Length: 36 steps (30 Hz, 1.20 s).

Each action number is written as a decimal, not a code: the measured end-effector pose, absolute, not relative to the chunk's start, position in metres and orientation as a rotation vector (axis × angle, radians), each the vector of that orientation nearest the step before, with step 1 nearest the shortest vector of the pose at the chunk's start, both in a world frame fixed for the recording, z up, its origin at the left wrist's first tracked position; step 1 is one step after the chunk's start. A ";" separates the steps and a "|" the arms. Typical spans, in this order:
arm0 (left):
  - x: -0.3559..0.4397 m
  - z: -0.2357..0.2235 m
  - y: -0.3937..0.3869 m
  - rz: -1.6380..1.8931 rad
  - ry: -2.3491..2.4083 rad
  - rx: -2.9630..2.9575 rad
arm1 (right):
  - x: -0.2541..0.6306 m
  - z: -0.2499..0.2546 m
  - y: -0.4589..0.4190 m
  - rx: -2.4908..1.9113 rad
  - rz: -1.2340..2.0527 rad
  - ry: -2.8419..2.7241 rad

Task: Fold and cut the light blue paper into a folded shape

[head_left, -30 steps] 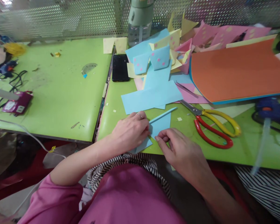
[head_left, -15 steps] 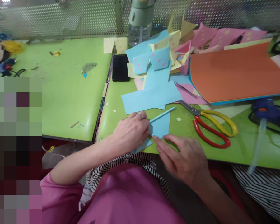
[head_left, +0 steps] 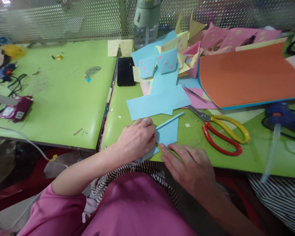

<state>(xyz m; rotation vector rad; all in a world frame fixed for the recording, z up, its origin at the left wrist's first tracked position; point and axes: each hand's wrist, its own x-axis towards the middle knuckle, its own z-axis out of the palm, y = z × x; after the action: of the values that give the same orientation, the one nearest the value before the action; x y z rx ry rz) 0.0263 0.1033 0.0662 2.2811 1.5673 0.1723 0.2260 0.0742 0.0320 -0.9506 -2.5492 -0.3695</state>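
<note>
A folded light-blue piece of paper [head_left: 169,130] lies near the table's front edge, a narrow raised fold along its upper side. My left hand [head_left: 139,136], a ring on one finger, is closed with curled fingers over its left part and presses it to the table; the fingertips are hidden. A blue corner shows below that hand. My right hand [head_left: 190,165] is open, fingers stretched out, with the fingertips at the paper's lower edge. Just beyond lies a flat blue paper strip [head_left: 157,102]. Scissors [head_left: 208,122] with red and yellow handles rest to the right.
Behind are dotted folded papers [head_left: 167,60], a black phone [head_left: 126,72] and a water bottle [head_left: 147,23]. Orange sheets [head_left: 248,77] and a blue glue gun [head_left: 282,116] lie at right. A gap [head_left: 108,108] splits the tabletops; a maroon device [head_left: 17,108] sits left.
My right hand has drawn back slightly, down and left. My left hand and the folded paper keep their places, apart from a small shift of the view.
</note>
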 end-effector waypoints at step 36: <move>0.022 0.040 0.030 0.456 1.636 2.692 | 0.224 0.022 0.068 -1.004 -0.256 -2.415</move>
<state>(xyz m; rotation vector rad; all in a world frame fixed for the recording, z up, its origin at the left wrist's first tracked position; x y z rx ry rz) 0.0225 0.0299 0.0404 2.6922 1.6360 0.4556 0.2236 0.0682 0.0222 -1.0044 -2.4154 -0.2559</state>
